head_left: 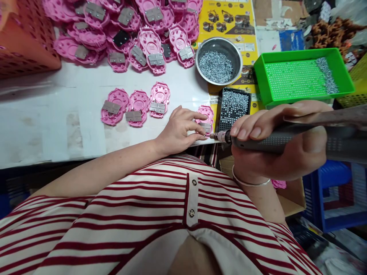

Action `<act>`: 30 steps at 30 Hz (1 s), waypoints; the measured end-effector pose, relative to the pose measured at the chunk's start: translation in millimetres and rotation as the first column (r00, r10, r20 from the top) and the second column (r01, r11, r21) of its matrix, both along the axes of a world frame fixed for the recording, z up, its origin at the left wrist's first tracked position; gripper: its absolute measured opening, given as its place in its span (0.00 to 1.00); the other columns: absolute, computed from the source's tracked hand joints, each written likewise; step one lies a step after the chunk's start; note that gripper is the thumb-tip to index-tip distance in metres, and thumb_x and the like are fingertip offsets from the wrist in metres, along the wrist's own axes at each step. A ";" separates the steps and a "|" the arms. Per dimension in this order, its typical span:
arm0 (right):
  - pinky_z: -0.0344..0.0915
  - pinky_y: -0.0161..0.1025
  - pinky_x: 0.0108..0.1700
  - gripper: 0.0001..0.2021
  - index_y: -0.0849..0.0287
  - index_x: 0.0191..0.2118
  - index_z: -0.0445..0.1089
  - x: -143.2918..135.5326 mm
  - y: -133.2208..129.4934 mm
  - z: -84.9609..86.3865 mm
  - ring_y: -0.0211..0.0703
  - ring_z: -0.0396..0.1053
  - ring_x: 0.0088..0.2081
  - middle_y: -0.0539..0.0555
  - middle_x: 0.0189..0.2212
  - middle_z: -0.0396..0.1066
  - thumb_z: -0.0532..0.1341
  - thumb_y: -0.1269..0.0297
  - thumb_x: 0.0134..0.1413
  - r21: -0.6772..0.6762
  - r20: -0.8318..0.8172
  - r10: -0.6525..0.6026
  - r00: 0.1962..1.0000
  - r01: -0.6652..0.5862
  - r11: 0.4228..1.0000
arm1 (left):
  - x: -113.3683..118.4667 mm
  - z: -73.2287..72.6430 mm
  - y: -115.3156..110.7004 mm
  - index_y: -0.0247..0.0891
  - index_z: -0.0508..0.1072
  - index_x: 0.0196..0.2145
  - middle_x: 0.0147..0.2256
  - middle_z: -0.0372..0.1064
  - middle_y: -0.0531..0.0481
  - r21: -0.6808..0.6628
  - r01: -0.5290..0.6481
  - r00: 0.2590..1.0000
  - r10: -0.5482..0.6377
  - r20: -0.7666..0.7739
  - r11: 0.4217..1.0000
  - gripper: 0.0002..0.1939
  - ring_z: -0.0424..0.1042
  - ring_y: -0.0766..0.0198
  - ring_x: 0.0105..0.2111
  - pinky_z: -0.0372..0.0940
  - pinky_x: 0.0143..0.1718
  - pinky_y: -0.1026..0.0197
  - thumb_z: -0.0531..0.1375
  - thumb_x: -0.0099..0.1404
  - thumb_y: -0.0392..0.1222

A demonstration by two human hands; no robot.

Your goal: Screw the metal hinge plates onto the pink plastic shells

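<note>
My right hand (275, 141) is wrapped round a dark electric screwdriver (262, 142), which lies sideways with its bit pointing left. The bit's tip is close to the lower right edge of a small pink plastic part (205, 111) with a grey plate on it. At the left edge of that part, my left hand (183, 128) grips it with bent fingers and thumb. Whether a screw sits between the thumb and fingertip is too small to tell. Just beyond stands a black perforated tray (234, 109) holding small screws.
Three similar pink parts (139, 105) lie left of my hand. Behind them is a heap of pink parts (155, 42) beside an orange basket (25, 38). A metal bowl (200, 72) of screws and a green tray (301, 100) stand at back right. A blue crate (341, 225) is below.
</note>
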State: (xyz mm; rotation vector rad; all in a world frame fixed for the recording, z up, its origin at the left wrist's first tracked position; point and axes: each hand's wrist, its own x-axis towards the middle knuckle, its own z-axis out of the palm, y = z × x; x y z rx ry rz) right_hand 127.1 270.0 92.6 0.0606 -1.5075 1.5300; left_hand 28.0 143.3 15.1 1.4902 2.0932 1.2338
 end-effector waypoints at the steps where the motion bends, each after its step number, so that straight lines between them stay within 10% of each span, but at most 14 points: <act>1: 0.64 0.31 0.17 0.05 0.51 0.37 0.72 -0.2 0.1 -0.7 0.31 0.59 0.15 0.41 0.16 0.56 0.60 0.60 0.56 0.004 -0.003 -0.005 1.000 0.005 1.000 | 0.4 -0.6 0.0 0.44 0.80 0.31 0.49 0.76 0.51 0.011 -0.007 1.000 0.007 0.001 1.000 0.03 0.71 0.59 0.51 0.56 0.60 0.48 0.67 0.64 0.41; 8: 0.59 0.30 0.16 0.08 0.50 0.35 0.67 -2.3 -1.1 -11.3 0.29 0.50 0.14 0.41 0.17 0.50 0.59 0.52 0.59 0.086 0.058 -0.095 0.994 0.090 0.992 | 2.5 -2.5 1.4 0.44 0.79 0.37 0.53 0.74 0.48 -0.052 -0.033 0.998 0.030 -0.053 0.998 0.06 0.69 0.55 0.54 0.53 0.63 0.43 0.67 0.64 0.47; 12: 0.57 0.33 0.16 0.10 0.48 0.34 0.64 -6.4 -2.8 -21.2 0.31 0.48 0.14 0.43 0.17 0.46 0.58 0.50 0.60 0.141 0.052 -0.157 0.986 0.148 0.979 | 3.0 -3.5 3.6 0.44 0.76 0.51 0.60 0.68 0.44 -0.175 -0.090 0.984 0.061 -0.166 0.980 0.28 0.61 0.42 0.61 0.39 0.65 0.27 0.72 0.55 0.54; 30: 0.62 0.36 0.21 0.11 0.44 0.43 0.72 -9.6 -0.3 -47.0 0.33 0.59 0.17 0.42 0.19 0.59 0.64 0.51 0.54 0.028 0.092 -0.058 0.994 0.056 0.998 | 3.4 4.7 5.7 0.43 0.78 0.47 0.55 0.69 0.43 -0.263 -0.094 0.977 0.039 -0.208 0.960 0.19 0.62 0.43 0.57 0.38 0.65 0.24 0.68 0.60 0.51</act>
